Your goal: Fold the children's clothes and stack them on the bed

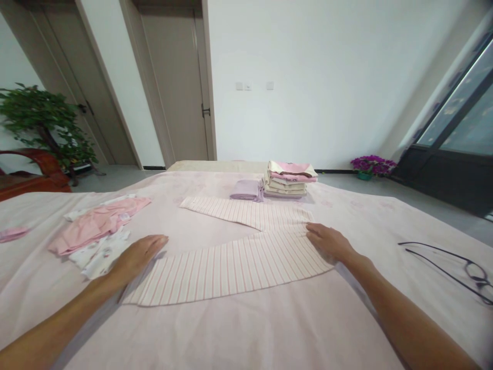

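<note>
A pair of striped trousers (234, 267) in cream and pink lies spread flat, its two legs parted toward the left. At the hem of the nearer leg is my left hand (142, 252), fingers stretched out to the right and little of its underside showing. My right hand (329, 241) rests on the waistband end, its fingers extended over the fabric; its thumb is hidden. Beyond the trousers stand a folded lilac garment (246, 190) and a stack of folded clothes (290, 181). Crumpled pink clothing (100, 226) and a white printed garment (102, 254) lie beside my left hand.
A pale pink sheet (262, 329) covers the broad surface. Black-framed glasses (468, 270) lie at the right, and a small pink cloth (13, 234) at the far left. Behind are a wooden chair (38, 167), a leafy plant (42, 118) and purple flowers (372, 164) on the floor.
</note>
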The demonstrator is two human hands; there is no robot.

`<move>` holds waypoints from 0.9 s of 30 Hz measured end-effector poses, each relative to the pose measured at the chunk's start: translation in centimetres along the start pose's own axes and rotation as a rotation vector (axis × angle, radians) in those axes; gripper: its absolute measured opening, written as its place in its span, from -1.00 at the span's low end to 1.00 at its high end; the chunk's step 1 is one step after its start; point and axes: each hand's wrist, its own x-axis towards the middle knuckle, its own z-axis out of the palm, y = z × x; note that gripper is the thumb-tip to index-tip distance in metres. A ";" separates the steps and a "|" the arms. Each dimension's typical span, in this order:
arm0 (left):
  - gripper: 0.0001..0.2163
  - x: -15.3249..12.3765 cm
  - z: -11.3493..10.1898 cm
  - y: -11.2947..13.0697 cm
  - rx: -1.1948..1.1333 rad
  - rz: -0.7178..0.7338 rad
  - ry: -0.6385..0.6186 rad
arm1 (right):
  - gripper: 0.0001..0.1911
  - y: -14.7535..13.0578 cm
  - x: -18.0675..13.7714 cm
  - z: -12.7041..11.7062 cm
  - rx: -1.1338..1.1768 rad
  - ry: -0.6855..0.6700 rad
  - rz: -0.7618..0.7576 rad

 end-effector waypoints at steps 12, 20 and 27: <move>-0.67 18.9 1.9 1.6 -0.034 -0.436 0.172 | -0.52 -0.5 3.5 0.4 -0.247 0.151 0.247; -0.55 22.8 3.6 1.8 0.012 -0.538 0.165 | -0.58 0.0 3.6 0.1 -0.142 0.151 0.275; -0.74 22.6 2.9 2.0 -0.068 -0.573 0.112 | -0.65 -1.5 3.1 -0.8 -0.102 0.164 0.363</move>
